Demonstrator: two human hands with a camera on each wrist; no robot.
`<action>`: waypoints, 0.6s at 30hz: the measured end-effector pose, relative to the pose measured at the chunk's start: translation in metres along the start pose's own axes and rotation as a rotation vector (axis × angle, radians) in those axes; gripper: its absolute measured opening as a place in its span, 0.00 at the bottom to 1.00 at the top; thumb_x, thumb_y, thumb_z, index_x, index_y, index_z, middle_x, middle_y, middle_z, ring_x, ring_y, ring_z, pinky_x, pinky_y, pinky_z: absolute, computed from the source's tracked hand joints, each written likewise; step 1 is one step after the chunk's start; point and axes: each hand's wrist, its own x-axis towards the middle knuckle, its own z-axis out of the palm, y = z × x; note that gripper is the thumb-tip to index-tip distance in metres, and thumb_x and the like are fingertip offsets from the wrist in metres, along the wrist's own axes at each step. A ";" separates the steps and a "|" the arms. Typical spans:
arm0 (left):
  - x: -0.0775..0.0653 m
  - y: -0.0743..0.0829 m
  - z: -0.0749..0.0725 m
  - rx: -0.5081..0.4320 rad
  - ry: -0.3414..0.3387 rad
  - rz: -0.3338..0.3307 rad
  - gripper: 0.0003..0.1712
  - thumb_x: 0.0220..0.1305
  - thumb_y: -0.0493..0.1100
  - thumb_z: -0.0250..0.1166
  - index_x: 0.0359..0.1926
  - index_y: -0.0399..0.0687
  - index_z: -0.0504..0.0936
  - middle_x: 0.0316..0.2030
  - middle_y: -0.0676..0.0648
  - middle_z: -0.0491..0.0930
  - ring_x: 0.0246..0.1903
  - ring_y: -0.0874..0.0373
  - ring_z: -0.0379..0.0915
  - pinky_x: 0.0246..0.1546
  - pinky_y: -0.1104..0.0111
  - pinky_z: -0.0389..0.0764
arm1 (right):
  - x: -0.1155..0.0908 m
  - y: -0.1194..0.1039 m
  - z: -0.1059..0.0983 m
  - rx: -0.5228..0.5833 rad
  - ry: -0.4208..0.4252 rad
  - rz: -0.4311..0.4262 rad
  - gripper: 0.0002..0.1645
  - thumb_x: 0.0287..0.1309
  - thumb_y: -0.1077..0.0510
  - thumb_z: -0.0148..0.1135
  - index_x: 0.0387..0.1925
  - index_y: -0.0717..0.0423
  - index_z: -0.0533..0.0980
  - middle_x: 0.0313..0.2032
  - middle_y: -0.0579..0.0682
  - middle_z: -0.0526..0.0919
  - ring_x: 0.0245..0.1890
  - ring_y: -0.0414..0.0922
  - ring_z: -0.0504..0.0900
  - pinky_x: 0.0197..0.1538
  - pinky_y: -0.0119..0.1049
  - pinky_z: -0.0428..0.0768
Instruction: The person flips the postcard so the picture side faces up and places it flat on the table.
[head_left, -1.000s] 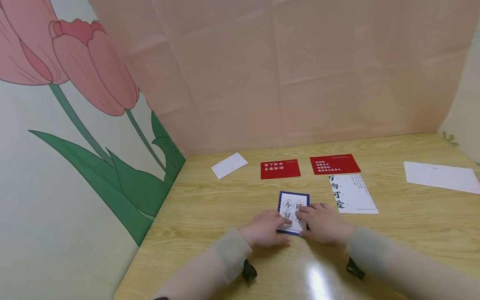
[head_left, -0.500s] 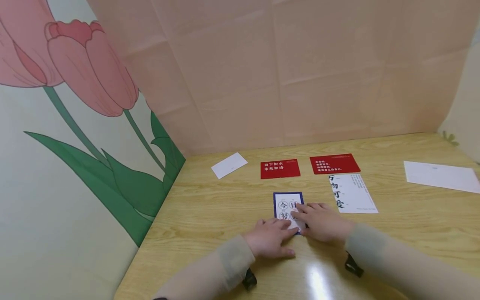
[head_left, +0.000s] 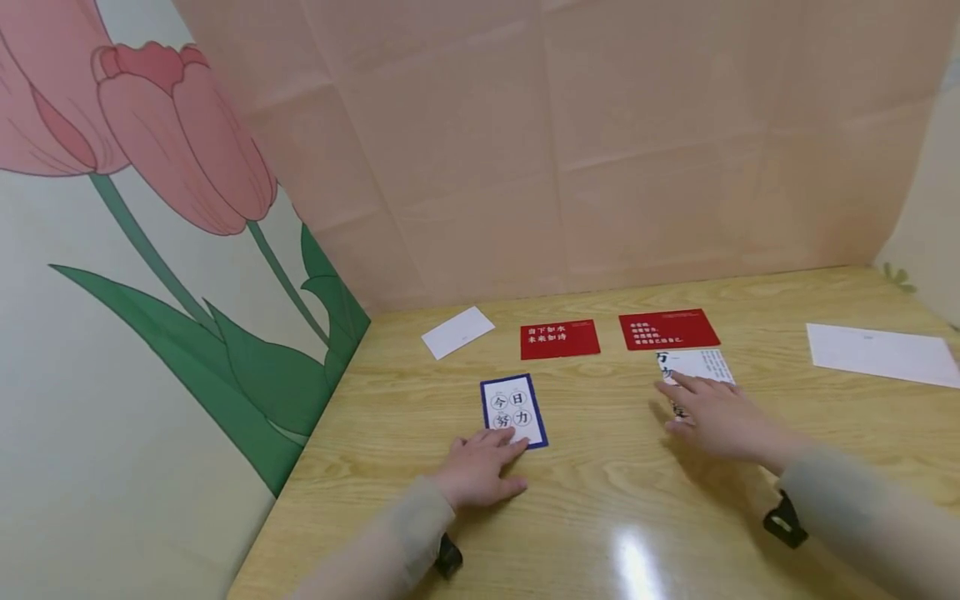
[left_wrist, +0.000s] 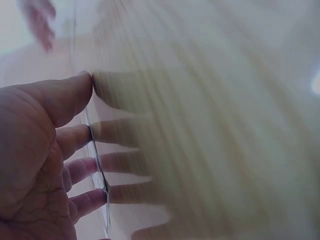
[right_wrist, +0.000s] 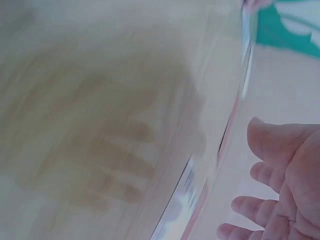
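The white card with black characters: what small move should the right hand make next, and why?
Probably press down and slide the white card sideways. The right hand lies flat with its fingertips on it, while the left hand presses flat on the blue-bordered card.
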 end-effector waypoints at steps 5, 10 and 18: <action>-0.015 -0.026 0.002 -0.035 0.042 -0.078 0.38 0.62 0.69 0.55 0.71 0.70 0.60 0.72 0.54 0.55 0.71 0.50 0.49 0.63 0.40 0.53 | -0.013 0.047 -0.004 -0.024 -0.023 0.088 0.43 0.58 0.43 0.63 0.68 0.61 0.63 0.63 0.75 0.61 0.59 0.75 0.61 0.53 0.75 0.58; -0.022 -0.047 0.001 -0.071 0.088 -0.120 0.36 0.64 0.67 0.55 0.70 0.67 0.64 0.71 0.52 0.58 0.70 0.48 0.51 0.62 0.38 0.53 | -0.026 0.089 -0.008 -0.014 -0.039 0.141 0.46 0.59 0.42 0.61 0.68 0.66 0.60 0.62 0.80 0.58 0.57 0.79 0.59 0.50 0.76 0.59; -0.032 -0.080 0.000 -0.139 0.131 -0.207 0.32 0.66 0.64 0.55 0.68 0.63 0.68 0.70 0.51 0.60 0.70 0.47 0.51 0.60 0.33 0.49 | -0.046 0.140 -0.012 -0.075 -0.004 0.169 0.48 0.61 0.41 0.59 0.63 0.77 0.58 0.57 0.86 0.56 0.53 0.82 0.60 0.47 0.72 0.66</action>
